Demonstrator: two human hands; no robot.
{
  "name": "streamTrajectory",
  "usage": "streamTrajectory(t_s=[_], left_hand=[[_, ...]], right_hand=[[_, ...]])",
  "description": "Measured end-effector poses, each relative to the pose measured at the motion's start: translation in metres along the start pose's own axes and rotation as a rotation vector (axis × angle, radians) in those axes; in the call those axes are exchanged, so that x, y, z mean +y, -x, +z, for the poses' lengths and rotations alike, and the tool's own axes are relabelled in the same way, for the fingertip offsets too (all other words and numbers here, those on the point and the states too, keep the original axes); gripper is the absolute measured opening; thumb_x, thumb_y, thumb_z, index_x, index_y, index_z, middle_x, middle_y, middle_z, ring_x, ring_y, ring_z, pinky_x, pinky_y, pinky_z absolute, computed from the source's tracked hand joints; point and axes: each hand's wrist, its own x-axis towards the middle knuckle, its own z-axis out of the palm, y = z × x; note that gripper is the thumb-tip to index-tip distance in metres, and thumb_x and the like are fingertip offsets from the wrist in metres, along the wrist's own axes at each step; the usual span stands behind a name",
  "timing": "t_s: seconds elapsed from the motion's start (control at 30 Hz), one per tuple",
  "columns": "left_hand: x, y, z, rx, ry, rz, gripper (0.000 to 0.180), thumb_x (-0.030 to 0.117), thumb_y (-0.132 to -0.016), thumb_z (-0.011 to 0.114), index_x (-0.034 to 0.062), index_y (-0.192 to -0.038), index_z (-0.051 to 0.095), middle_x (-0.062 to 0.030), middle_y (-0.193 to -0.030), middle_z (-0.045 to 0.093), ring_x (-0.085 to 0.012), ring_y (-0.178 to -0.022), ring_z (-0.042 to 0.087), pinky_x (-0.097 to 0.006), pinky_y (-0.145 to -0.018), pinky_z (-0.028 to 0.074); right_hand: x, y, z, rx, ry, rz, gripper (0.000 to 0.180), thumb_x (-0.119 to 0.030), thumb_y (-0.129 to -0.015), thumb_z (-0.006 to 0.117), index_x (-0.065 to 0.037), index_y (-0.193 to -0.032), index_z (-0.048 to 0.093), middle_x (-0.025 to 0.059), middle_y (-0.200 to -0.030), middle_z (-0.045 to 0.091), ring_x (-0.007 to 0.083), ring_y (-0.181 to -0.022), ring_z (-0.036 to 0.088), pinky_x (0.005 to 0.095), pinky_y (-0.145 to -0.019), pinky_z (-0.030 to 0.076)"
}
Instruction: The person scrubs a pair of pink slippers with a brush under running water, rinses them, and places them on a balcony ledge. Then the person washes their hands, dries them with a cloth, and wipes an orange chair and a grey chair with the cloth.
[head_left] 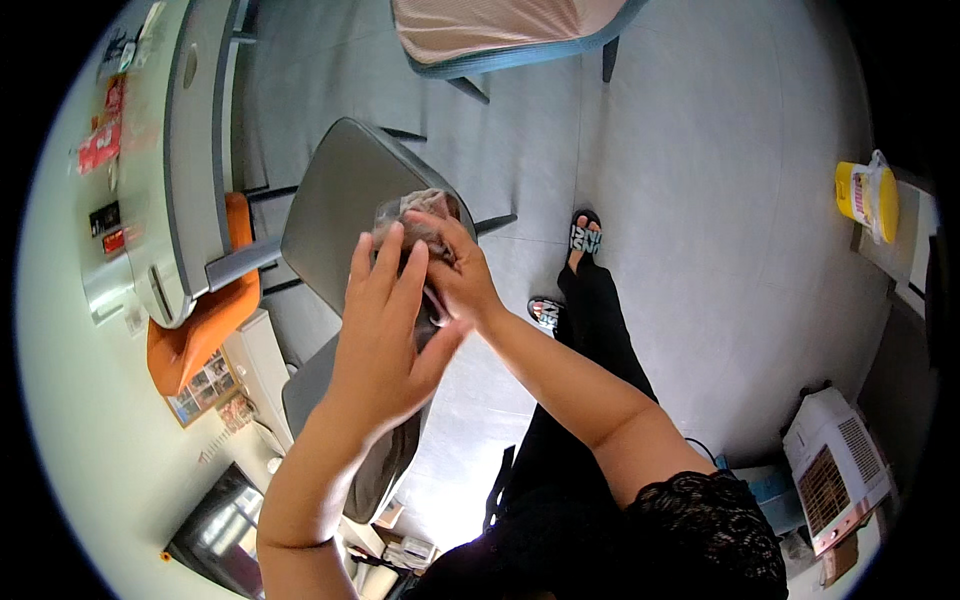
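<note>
A crumpled, see-through plastic bag (428, 203) with something pale brown and pinkish about it is bunched above the grey chair seat (340, 200). My right hand (462, 275) curls its fingers round the bag's near side. Across from it, my left hand (385, 325) has its fingers stretched out and spread, close against the bag and the right hand's fingertips. Between the two palms shows a small dark thing with a light rim (437, 308), mostly hidden, so I cannot tell what it is.
Another chair with a pink seat (510, 30) stands ahead. On the left are a long white table (200, 150) and an orange chair (205, 325). A yellow tub (868, 198) is at the far right, and a white heater (838, 470) stands at the lower right.
</note>
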Motion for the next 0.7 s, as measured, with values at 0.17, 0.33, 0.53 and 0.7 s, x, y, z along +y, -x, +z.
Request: streamTrajectory(t_s=[0.17, 0.33, 0.53, 0.7], left_hand=[[-0.008, -0.049, 0.021, -0.24, -0.206, -0.004, 0.07, 0.04, -0.079, 0.074, -0.0057, -0.126, 0.05, -0.0278, -0.14, 0.041, -0.0529, -0.135, 0.023, -0.054, -0.11, 0.025], [-0.005, -0.062, 0.02, -0.311, -0.145, 0.016, 0.058, 0.039, -0.073, 0.079, -0.0006, -0.112, 0.063, -0.0228, -0.135, 0.049, -0.0544, -0.136, 0.02, -0.058, -0.109, 0.026], [-0.001, -0.075, 0.02, -0.4, -0.141, -0.029, 0.053, 0.04, -0.072, 0.077, -0.0007, -0.104, 0.067, -0.0241, -0.13, 0.051, -0.0607, -0.133, 0.019, -0.061, -0.107, 0.025], [0.003, -0.086, 0.02, -0.427, -0.128, -0.023, 0.044, 0.034, -0.072, 0.078, 0.0002, -0.099, 0.068, -0.0176, -0.123, 0.059, -0.0617, -0.131, 0.021, -0.058, -0.108, 0.029]], right_hand=[[0.149, -0.036, -0.078, 0.184, 0.524, 0.521, 0.029, -0.023, -0.088, 0.06, -0.005, -0.11, 0.063, 0.0183, -0.105, 0.065, 0.0363, -0.102, 0.06, 0.0415, -0.09, 0.046], [0.088, -0.039, -0.058, 0.119, 0.234, 0.146, 0.028, -0.022, -0.084, 0.069, -0.009, -0.108, 0.066, 0.0155, -0.098, 0.064, 0.0314, -0.099, 0.06, 0.0429, -0.091, 0.044], [0.15, -0.092, -0.068, 0.156, 0.364, -0.029, 0.022, -0.014, -0.081, 0.065, -0.008, -0.102, 0.07, 0.0172, -0.103, 0.062, 0.037, -0.102, 0.056, 0.0444, -0.095, 0.041], [0.224, -0.097, -0.105, 0.315, 0.599, 0.244, 0.021, -0.023, -0.085, 0.062, -0.003, -0.086, 0.067, 0.0201, -0.076, 0.063, 0.039, -0.074, 0.06, 0.0454, -0.072, 0.047]])
